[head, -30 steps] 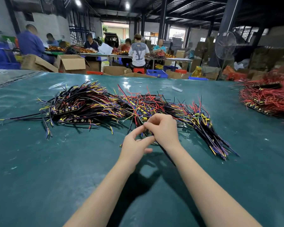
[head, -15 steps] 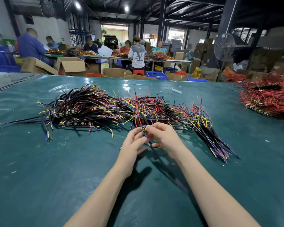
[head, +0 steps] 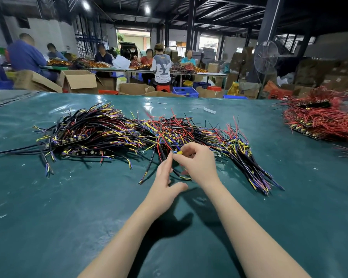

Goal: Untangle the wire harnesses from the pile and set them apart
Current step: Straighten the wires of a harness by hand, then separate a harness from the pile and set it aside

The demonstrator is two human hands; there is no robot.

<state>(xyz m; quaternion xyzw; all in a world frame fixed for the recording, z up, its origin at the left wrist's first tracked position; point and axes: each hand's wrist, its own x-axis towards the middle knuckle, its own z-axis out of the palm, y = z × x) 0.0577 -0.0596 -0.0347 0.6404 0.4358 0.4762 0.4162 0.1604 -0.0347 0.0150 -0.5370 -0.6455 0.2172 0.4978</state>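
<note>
Worktop [head: 48, 227]: green sheet, broad stretch showing before the pile [head: 119, 131].
Left hand [head: 165, 177]: grip slack, fingers straight, tips touching the wire harness [head: 179, 152].
Right hand [head: 198, 161]: grip pinching that yellow-capped harness at the near edge of the pile, a tangle of black, red, yellow and purple leads.
Red bundle [head: 319, 121]: far right, well apart.

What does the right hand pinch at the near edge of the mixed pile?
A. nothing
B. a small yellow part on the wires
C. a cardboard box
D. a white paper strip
B: the right hand pinches a small yellow part between thumb and fingertips, at the near edge of the wire pile.
</note>
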